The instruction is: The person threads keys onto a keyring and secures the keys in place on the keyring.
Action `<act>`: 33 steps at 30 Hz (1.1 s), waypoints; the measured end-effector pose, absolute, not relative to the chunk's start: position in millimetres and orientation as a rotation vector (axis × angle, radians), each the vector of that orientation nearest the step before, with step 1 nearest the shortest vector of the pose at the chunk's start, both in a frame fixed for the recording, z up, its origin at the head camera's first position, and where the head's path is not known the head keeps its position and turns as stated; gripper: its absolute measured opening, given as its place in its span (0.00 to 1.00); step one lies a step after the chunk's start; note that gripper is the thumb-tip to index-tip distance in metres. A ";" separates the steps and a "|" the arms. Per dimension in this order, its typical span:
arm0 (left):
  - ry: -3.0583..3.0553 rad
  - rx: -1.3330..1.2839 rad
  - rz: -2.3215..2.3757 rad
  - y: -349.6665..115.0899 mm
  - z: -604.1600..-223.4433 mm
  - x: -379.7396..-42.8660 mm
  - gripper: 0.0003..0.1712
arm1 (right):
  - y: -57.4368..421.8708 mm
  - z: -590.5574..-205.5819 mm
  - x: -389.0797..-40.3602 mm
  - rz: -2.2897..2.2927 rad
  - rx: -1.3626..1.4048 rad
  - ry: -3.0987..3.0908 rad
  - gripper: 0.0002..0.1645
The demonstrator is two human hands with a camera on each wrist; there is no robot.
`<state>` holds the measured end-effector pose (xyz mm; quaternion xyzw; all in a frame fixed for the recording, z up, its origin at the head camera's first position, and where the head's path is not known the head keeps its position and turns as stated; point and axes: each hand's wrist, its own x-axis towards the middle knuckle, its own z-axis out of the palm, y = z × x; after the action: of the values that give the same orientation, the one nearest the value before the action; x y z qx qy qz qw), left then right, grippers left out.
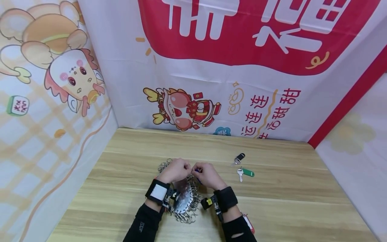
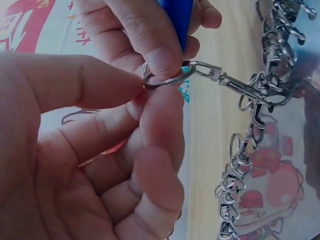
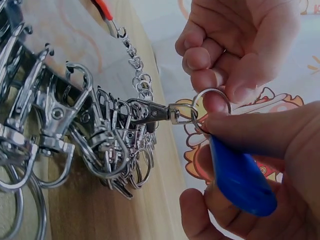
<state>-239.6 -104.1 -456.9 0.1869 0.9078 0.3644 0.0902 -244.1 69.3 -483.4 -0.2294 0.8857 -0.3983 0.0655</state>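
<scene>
Both hands meet over a round metal plate whose edge is hung with several swivel clasps. In the right wrist view, one clasp sticks out from the plate, and a split ring runs through its swivel end. My left hand pinches this ring between thumb and fingertip. Between the thumb and fingers of my right hand is a blue key tag, held right at the ring. The tag's upper end is hidden behind the right thumb.
Right of the hands lie a key with a green tag and, farther back, a black tag with metal parts. A red-edged item shows beside the right sleeve. Printed cloth borders the wooden table.
</scene>
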 end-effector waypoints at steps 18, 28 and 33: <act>2.617 0.499 0.935 -103.4 -462.8 -239.5 0.25 | 72.1 -481.8 -243.2 -1.120 -0.791 2.667 0.05; 2.572 0.561 0.935 -104.4 -462.4 -240.7 0.20 | 74.0 -484.3 -244.4 -1.152 -0.755 2.648 0.05; 2.576 0.571 0.928 -105.2 -462.9 -241.1 0.19 | 74.8 -485.1 -244.3 -1.166 -0.766 2.637 0.05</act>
<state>-241.1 -105.2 -462.9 0.2013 0.9073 0.3269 0.1715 -244.3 74.8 -485.1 -0.2559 0.8811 -0.3897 0.0791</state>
